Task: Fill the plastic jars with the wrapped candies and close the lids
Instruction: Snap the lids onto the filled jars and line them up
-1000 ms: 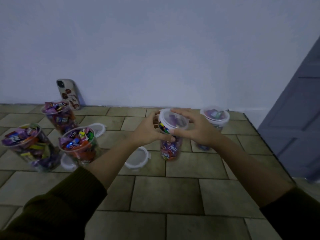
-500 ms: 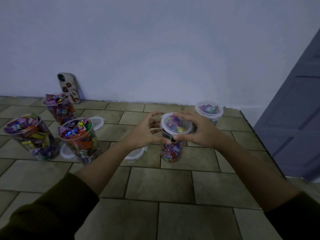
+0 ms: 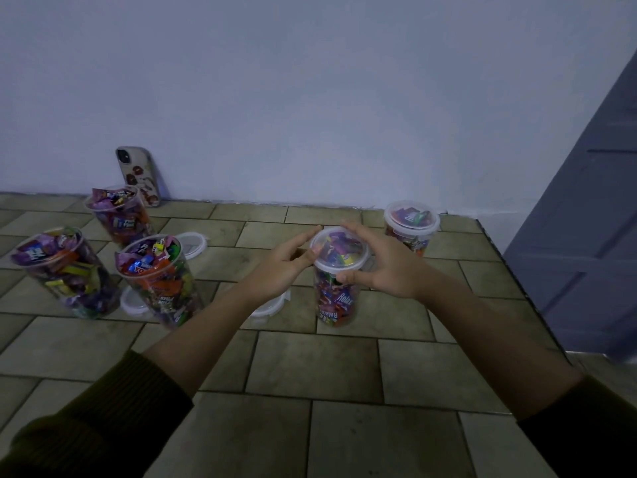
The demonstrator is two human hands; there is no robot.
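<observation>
Jar (image 3: 336, 301): right hand (image 3: 389, 267) grips rim, left hand (image 3: 279, 270) touches lid (image 3: 339, 250); open jar (image 3: 162, 281), spare lid (image 3: 272, 305) beside.

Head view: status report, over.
Left hand touches lid rim; right hand grips jar. Lid on, seal unclear. Three other jars uncapped. Nothing in the way.

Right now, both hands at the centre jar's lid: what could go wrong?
1. Wrapped candies sit right under the lid; the right hand grips one side, the left hand only touches, so it may seat unevenly.
2. The left forearm lies close to a heaped open jar; pulling back could tip it.
</observation>
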